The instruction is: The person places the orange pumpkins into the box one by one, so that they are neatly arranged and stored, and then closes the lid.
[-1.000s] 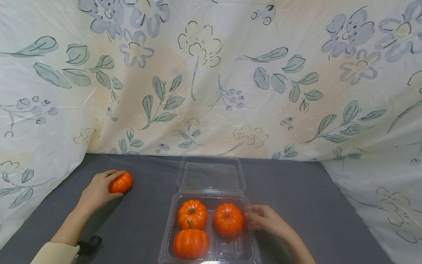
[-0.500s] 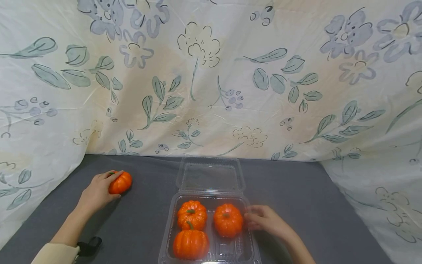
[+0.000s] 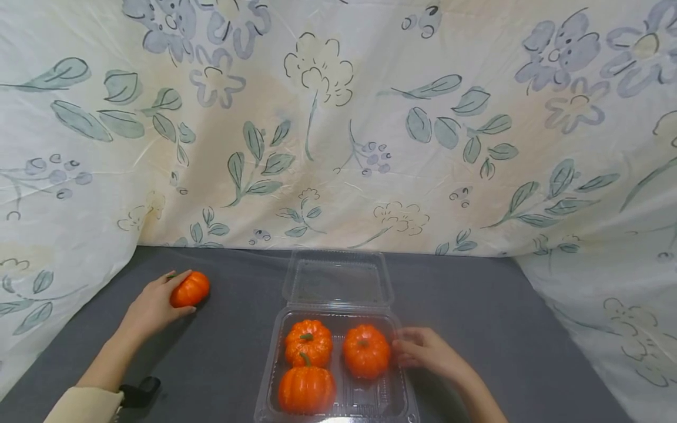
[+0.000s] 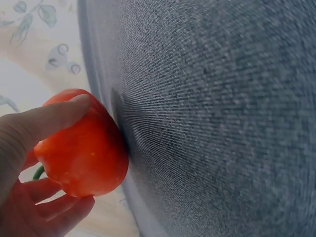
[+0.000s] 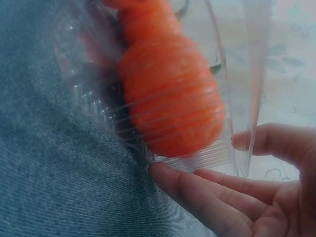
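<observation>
At the far left of the head view, my left hand (image 3: 157, 306) grips a small orange toy pumpkin (image 3: 193, 288). The left wrist view shows the thumb on one side of this pumpkin (image 4: 86, 153) and the fingers on the other, its green stem towards the palm. It sits at or just above the cloth; I cannot tell which. My right hand (image 3: 431, 354) holds the right side of an open clear plastic clamshell box (image 3: 270, 358), thumb at the rim and fingers low against the ribbed wall. Inside are three orange pumpkins (image 3: 366, 351), two on the left and one on the right.
The box's clear lid (image 3: 338, 282) lies folded back behind it. Dark grey cloth (image 3: 465, 294) covers the table. A floral curtain (image 3: 328, 147) hangs behind and along both sides. A black strap (image 3: 141, 392) hangs by the left wrist.
My left hand has shifted slightly left with the pumpkin, and more of the pumpkin's stem side shows. The right hand and the box have stayed put.
</observation>
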